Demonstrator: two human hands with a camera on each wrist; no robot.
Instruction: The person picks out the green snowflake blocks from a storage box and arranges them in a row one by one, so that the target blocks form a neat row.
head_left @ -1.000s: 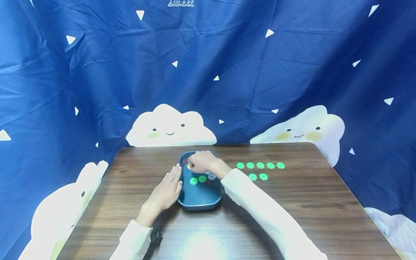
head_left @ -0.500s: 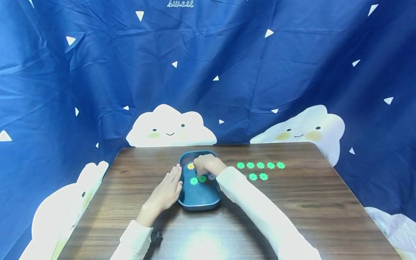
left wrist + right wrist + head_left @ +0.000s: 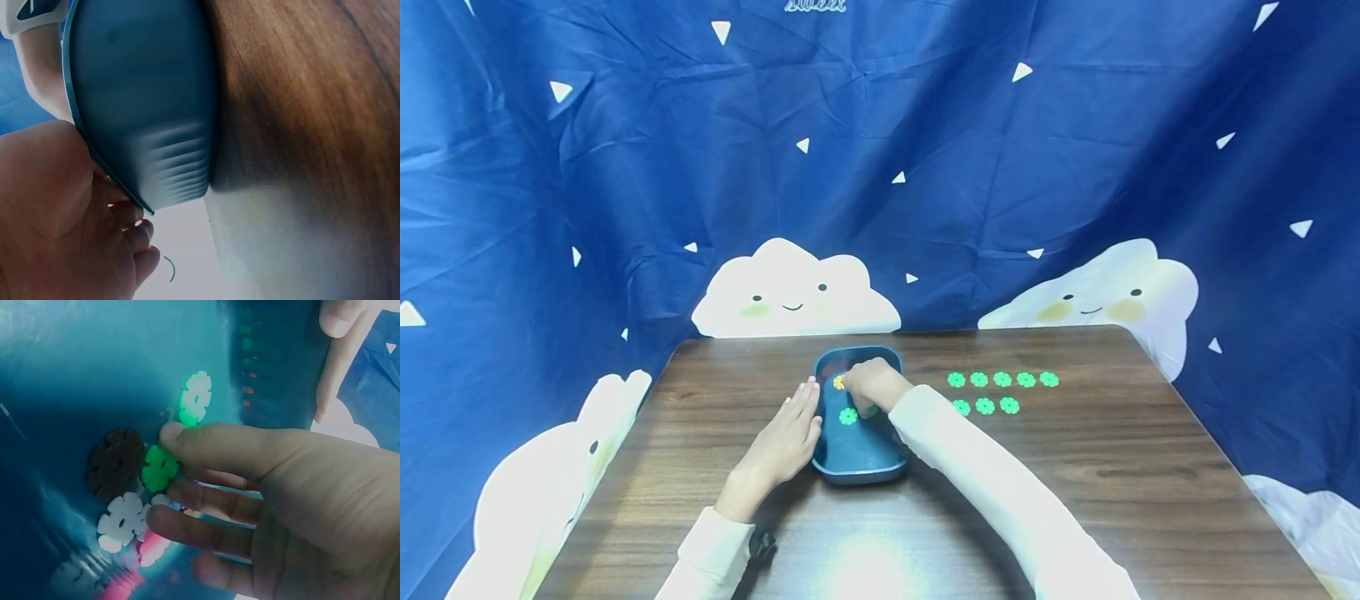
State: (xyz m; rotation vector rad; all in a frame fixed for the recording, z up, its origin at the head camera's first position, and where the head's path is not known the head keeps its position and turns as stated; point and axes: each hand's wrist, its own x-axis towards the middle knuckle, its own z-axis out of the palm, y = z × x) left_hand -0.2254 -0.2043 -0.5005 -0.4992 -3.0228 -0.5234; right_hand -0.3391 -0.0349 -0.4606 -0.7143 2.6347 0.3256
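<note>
A dark blue tray [image 3: 859, 477] stands on the table in the head view. My left hand [image 3: 781, 433] rests along its left wall with fingers extended; in the left wrist view the palm [image 3: 50, 212] lies at the tray's rim. My right hand [image 3: 874, 383] reaches down inside the tray. Its thumb and index finger pinch the edge of a green snowflake disc [image 3: 160, 467] in the right wrist view. Around it lie another green snowflake disc [image 3: 195, 398], a brown one [image 3: 116, 464], a white one [image 3: 122, 520] and a pink one [image 3: 154, 547]. A yellow one [image 3: 839, 382] shows beside my right hand.
Green snowflake discs [image 3: 1002, 380] lie in two rows right of the tray, partly behind my right sleeve [image 3: 977, 475]. Wooden tabletop [image 3: 1120, 467] extends on both sides. A blue cloth [image 3: 925, 125] with clouds hangs behind.
My right hand has moved from the tray's far left part toward the near right, over the green discs, uncovering the yellow disc. A green disc at the row's left end came into view. My left hand stays.
</note>
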